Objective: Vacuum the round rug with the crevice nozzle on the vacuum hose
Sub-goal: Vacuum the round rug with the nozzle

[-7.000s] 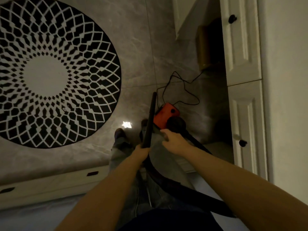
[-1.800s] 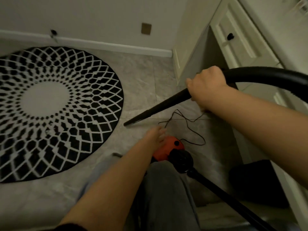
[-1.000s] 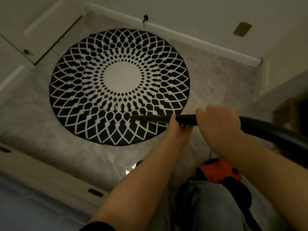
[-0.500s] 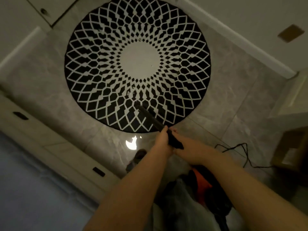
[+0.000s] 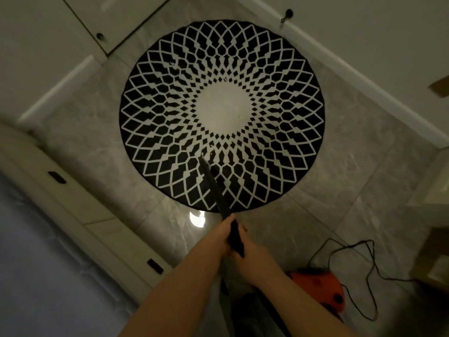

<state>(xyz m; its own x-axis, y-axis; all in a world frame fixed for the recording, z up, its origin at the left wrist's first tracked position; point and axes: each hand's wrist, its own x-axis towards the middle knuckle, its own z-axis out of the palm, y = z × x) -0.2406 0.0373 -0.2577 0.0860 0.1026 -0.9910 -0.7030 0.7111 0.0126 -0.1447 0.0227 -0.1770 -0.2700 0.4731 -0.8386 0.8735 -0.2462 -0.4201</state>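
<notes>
A round black-and-white patterned rug (image 5: 279, 76) lies on the grey tiled floor. The long black crevice nozzle (image 5: 213, 186) slants up and left from my hands, its tip over the rug's near part, just below the pale centre disc. My left hand (image 5: 222, 235) grips the nozzle's base from the left. My right hand (image 5: 252, 255) grips it just behind, where the hose joins. The hose itself is hidden under my arms. The orange vacuum body (image 5: 320, 287) sits on the floor at lower right.
A thin black power cord (image 5: 364, 259) loops on the tiles right of the vacuum. A pale drawer unit (image 5: 80, 203) runs along the left. White cabinet doors (image 5: 73, 27) stand at upper left, a baseboard (image 5: 364, 76) at upper right. A lamp reflection (image 5: 197, 218) shines near the rug's edge.
The view has swung so the rug sits more central. The nozzle tip has moved further onto the rug towards its centre. Both hands have stayed closed on the nozzle.
</notes>
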